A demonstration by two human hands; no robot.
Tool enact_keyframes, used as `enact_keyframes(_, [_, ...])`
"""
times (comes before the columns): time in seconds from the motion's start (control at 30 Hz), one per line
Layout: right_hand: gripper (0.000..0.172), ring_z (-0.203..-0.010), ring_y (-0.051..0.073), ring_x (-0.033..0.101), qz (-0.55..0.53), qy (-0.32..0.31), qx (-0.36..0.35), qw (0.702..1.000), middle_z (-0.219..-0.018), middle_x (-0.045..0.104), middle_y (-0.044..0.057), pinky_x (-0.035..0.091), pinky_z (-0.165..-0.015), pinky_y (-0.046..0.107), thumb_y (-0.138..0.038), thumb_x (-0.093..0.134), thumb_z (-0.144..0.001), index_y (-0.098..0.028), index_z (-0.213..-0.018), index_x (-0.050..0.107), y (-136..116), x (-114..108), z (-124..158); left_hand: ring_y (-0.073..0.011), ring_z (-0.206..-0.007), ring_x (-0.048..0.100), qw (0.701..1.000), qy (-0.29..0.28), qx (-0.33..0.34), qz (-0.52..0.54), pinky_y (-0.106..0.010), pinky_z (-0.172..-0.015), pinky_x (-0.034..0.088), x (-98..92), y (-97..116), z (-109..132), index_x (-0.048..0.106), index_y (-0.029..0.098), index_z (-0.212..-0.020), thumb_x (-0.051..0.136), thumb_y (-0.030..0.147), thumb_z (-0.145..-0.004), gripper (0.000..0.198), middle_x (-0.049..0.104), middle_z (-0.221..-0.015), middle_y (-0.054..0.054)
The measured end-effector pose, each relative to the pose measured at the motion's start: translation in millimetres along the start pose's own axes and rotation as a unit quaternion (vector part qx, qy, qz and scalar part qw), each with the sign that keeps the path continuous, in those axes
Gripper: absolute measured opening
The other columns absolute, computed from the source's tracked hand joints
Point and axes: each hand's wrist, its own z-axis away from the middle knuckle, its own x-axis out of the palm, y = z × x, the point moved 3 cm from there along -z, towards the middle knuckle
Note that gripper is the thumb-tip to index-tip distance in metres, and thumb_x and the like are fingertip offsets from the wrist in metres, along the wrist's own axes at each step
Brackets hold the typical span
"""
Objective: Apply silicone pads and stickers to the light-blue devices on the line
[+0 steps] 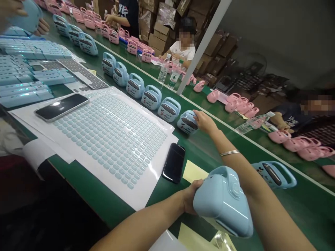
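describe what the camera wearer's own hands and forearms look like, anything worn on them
The left hand and right hand are ungloved, and no sleeve shows on either left forearm or right forearm. Thin, shiny silver-coloured bands circle the right forearm above the wrist; none shows on the left. Some of the left hand's fingers are hidden.

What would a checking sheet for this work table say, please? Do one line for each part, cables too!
Surface: green tabletop, shiny in places.
Handled things: held blue case, tilted; end blue case of a row.
Clutter: silver-edged phone on white sheets; black phone; yellow paper; clear bottles.
Hands: left hand grips the held blue case; right hand touches the end blue case, grip unclear.
Cables: nothing seen.
Surroundings: other people, pink cases, cardboard boxes, pale pole.
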Motion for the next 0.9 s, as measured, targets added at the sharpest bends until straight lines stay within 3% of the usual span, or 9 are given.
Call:
enact_keyframes(0.17, [0.045, -0.103, 0.024, 0.054, 0.034, -0.014, 0.003, 0.999, -0.115, 0.057, 0.015, 0.041, -0.089, 0.033, -0.027, 0.034, -0.093, -0.011, -0.134, 0.041, -21.6, -7.5, 4.5, -0.0295, -0.103, 0.053, 0.999, 0.019, -0.021, 0.035, -0.036, -0.085, 0.039, 2.5, 9.2, 6.1, 0.059, 0.012, -0.110, 0.069, 0.070, -0.043, 0.089, 0.065, -0.098, -0.010])
enact_keyframes(0.3, [0.048, -0.113, 0.024, 0.047, 0.085, 0.006, 0.092, 0.992, -0.130, 0.048, 0.011, 0.038, -0.092, 0.033, -0.038, 0.035, -0.093, -0.019, -0.138, 0.034, 5.4, -44.3, 38.2, -0.0267, -0.098, 0.058, 0.997, 0.028, -0.006, 0.078, -0.037, -0.088, 0.040, -1.5, 15.0, 11.5, 0.058, 0.017, -0.110, 0.068, 0.061, -0.057, 0.069, 0.067, -0.096, -0.006])
enact_keyframes(0.37, [0.043, -0.119, 0.028, 0.041, 0.123, 0.022, 0.182, 0.975, -0.133, 0.044, 0.013, 0.034, -0.096, 0.039, -0.037, 0.034, -0.093, -0.019, -0.132, 0.041, 37.5, -65.9, 78.6, -0.0264, -0.095, 0.060, 0.995, 0.038, -0.012, 0.091, -0.040, -0.088, 0.041, -4.9, 16.5, 10.4, 0.058, 0.019, -0.110, 0.061, 0.061, -0.065, 0.062, 0.068, -0.096, -0.006])
enact_keyframes(0.47, [0.041, -0.123, 0.037, 0.035, 0.172, 0.034, 0.350, 0.920, -0.133, 0.040, 0.024, 0.031, -0.095, 0.052, -0.032, 0.038, -0.092, -0.009, -0.124, 0.045, 90.2, -90.3, 165.5, -0.0242, -0.088, 0.061, 0.996, 0.065, -0.004, 0.058, -0.042, -0.085, 0.044, -7.6, 16.0, 5.9, 0.059, 0.017, -0.104, 0.053, 0.058, -0.073, 0.051, 0.068, -0.093, -0.008])
enact_keyframes(0.53, [0.044, -0.121, 0.040, 0.037, 0.177, 0.021, 0.441, 0.880, -0.130, 0.039, 0.031, 0.034, -0.090, 0.056, -0.031, 0.042, -0.090, -0.003, -0.124, 0.042, 118.5, -95.6, 224.0, -0.0233, -0.083, 0.062, 0.996, 0.080, 0.002, 0.032, -0.042, -0.080, 0.045, -5.0, 15.6, 3.6, 0.061, 0.017, -0.101, 0.053, 0.055, -0.074, 0.047, 0.068, -0.089, -0.008])
enact_keyframes(0.63, [0.045, -0.111, 0.033, 0.050, 0.143, -0.016, 0.491, 0.859, -0.123, 0.048, 0.026, 0.042, -0.087, 0.047, -0.032, 0.052, -0.087, -0.006, -0.124, 0.045, 143.0, -87.6, 281.8, -0.0234, -0.079, 0.062, 0.996, 0.093, 0.002, 0.006, -0.041, -0.075, 0.046, 4.4, 18.3, 3.5, 0.059, 0.017, -0.106, 0.055, 0.059, -0.071, 0.055, 0.068, -0.085, -0.008])
enact_keyframes(0.7, [0.042, -0.106, 0.025, 0.055, 0.123, -0.018, 0.490, 0.863, -0.121, 0.052, 0.017, 0.046, -0.087, 0.042, -0.032, 0.055, -0.087, -0.011, -0.123, 0.048, 148.4, -81.2, 295.7, -0.0228, -0.078, 0.061, 0.994, 0.108, 0.005, -0.023, -0.039, -0.074, 0.046, 11.4, 22.2, 5.3, 0.057, 0.018, -0.111, 0.056, 0.061, -0.069, 0.060, 0.068, -0.083, -0.007])
enact_keyframes(0.8, [0.035, -0.100, 0.019, 0.058, 0.105, 0.009, 0.478, 0.872, -0.116, 0.057, 0.008, 0.050, -0.085, 0.041, -0.035, 0.054, -0.089, -0.014, -0.117, 0.053, 147.6, -84.1, 292.3, -0.0233, -0.082, 0.061, 0.988, 0.136, 0.018, -0.073, -0.039, -0.076, 0.046, 19.9, 28.1, 7.5, 0.056, 0.020, -0.109, 0.057, 0.067, -0.063, 0.066, 0.068, -0.086, -0.005])
enact_keyframes(0.9, [0.029, -0.099, 0.020, 0.060, 0.088, 0.041, 0.445, 0.890, -0.111, 0.061, 0.010, 0.049, -0.086, 0.039, -0.028, 0.053, -0.089, -0.013, -0.113, 0.056, 139.8, -100.5, 287.4, -0.0262, -0.089, 0.059, 0.948, 0.202, 0.118, -0.214, -0.039, -0.078, 0.045, 23.5, 37.2, 7.8, 0.056, 0.020, -0.103, 0.057, 0.073, -0.057, 0.070, 0.065, -0.092, -0.006])
